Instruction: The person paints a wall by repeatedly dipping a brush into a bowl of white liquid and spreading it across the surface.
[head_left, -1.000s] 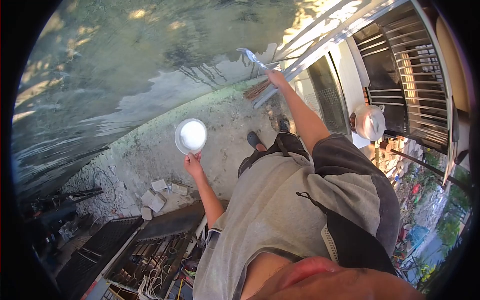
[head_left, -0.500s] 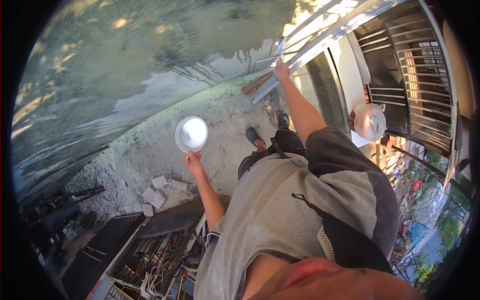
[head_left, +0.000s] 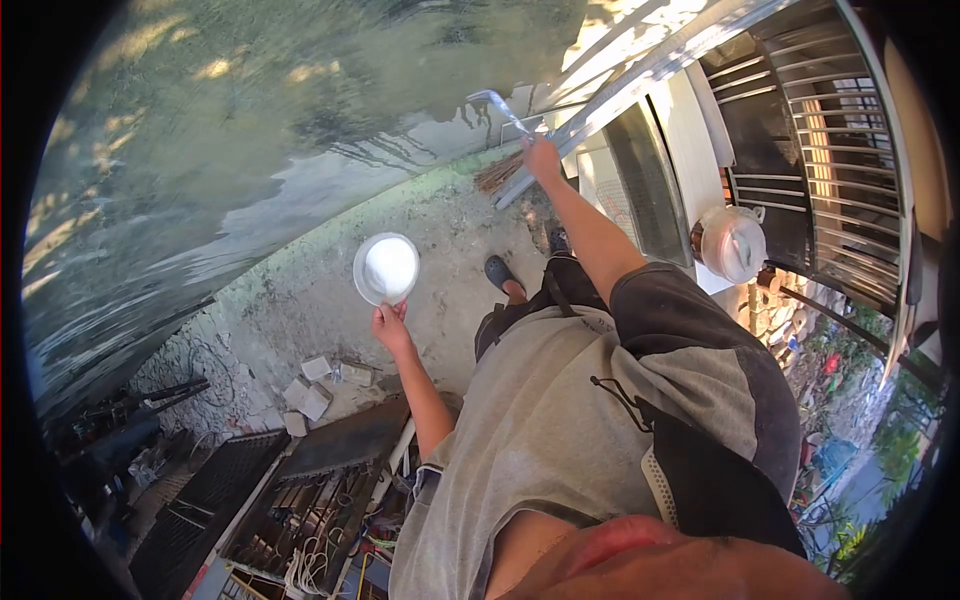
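Above concrete floor (head_left: 450, 225): left hand (head_left: 390, 325) fingers grip bowl (head_left: 358, 272), white contents (head_left: 390, 264); right hand (head_left: 543, 158) grips metal utensil (head_left: 498, 105).

Concrete floor (head_left: 300, 295) lies open under the bowl (head_left: 388, 268); brick pieces (head_left: 312, 395) and metal grates (head_left: 300, 485) crowd left, white cabinet (head_left: 688, 135) right.

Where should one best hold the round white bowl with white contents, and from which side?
Probably at the near rim of the round white bowl, coming from the person's side, as the left hand pinches it. It is shallow, open and filled, so keep it level.
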